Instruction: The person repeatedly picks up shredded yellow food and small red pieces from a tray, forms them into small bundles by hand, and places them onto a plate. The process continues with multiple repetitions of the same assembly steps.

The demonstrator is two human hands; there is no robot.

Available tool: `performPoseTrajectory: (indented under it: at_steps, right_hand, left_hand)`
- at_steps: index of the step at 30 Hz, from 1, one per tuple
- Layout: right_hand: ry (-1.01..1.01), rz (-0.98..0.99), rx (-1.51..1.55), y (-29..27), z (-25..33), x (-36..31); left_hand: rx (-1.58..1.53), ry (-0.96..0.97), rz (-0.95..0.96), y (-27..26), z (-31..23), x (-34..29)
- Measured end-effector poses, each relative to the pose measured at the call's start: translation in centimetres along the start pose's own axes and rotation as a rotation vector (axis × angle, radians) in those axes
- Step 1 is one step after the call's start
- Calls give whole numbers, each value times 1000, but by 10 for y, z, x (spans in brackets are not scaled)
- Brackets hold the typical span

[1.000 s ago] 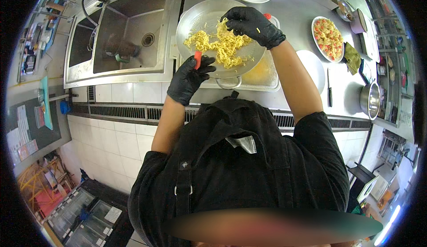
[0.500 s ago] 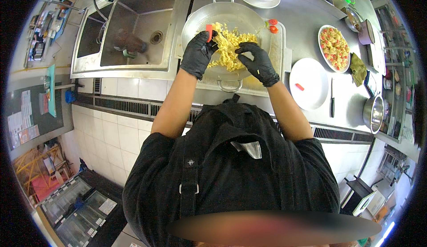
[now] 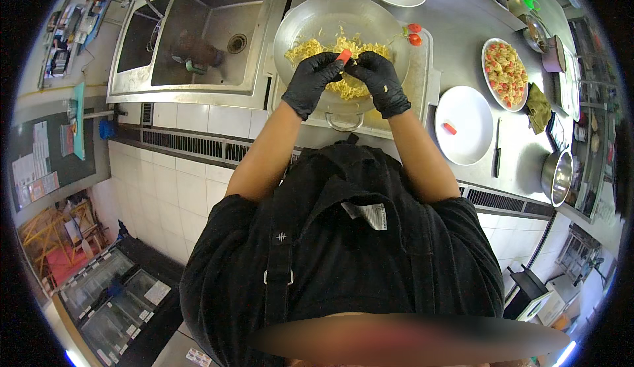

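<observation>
Over a wide metal pan (image 3: 307, 25) of loose yellow noodles (image 3: 347, 91), my two black-gloved hands meet. My left hand (image 3: 313, 83) pinches a red-orange stick-shaped piece of food (image 3: 344, 56), its end showing above the fingertips. Right against it, my right hand (image 3: 378, 84) has its fingers bent and pressed together; what they hold, if anything, is hidden. Another short red-orange piece (image 3: 450, 128) lies on a white plate (image 3: 465, 149) to the right. An oval dish (image 3: 487, 79) farther right carries several noodle bundles with red bits.
The pan rests on a tray (image 3: 422, 79) on the steel counter. A knife (image 3: 497, 159) lies beside the white plate. Tomatoes (image 3: 415, 38) sit at the tray's far corner. A steel bowl (image 3: 558, 179) and a green cloth (image 3: 539, 108) are rightward; a sink (image 3: 218, 70) is leftward.
My hands have come together over the pan's middle. My left hand moved right and slightly down with the red-orange piece; my right hand moved left. The lifted noodle clump no longer shows.
</observation>
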State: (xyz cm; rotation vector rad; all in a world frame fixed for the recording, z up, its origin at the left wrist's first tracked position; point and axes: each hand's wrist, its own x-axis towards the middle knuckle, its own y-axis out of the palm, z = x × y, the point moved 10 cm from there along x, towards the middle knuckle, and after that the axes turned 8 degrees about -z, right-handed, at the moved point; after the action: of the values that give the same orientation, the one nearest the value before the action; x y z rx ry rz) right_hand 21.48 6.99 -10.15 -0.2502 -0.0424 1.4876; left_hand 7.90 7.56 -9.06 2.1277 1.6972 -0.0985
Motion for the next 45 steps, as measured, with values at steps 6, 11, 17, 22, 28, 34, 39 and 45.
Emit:
performPoseTrajectory:
  at_steps: [6, 11, 17, 22, 28, 34, 39, 45]
  right_hand:
    - [-318, -23, 42, -10, -4, -11]
    - [-7, 6, 487, -8, -57, 9]
    - [-215, -102, 119, -23, -38, 16]
    - [128, -86, 623, -25, -37, 20]
    - [345, -57, 545, -18, -20, 7]
    - [156, -82, 327, -25, 4, 11]
    - [63, -98, 343, -27, 25, 18]
    - [30, -56, 436, -20, 26, 8]
  left_hand:
    - [-198, -108, -30, -11, 18, 1]
    - [-180, -115, -36, -16, 26, 8]
    - [-328, -135, -72, -31, 28, 15]
    - [-404, -101, -153, -44, 26, 25]
    - [-604, -34, -142, -57, 20, 39]
    - [-109, -277, -107, -46, 28, 33]
    - [183, -275, 134, -33, 38, 25]
    - [-502, -400, 172, 7, 42, 6]
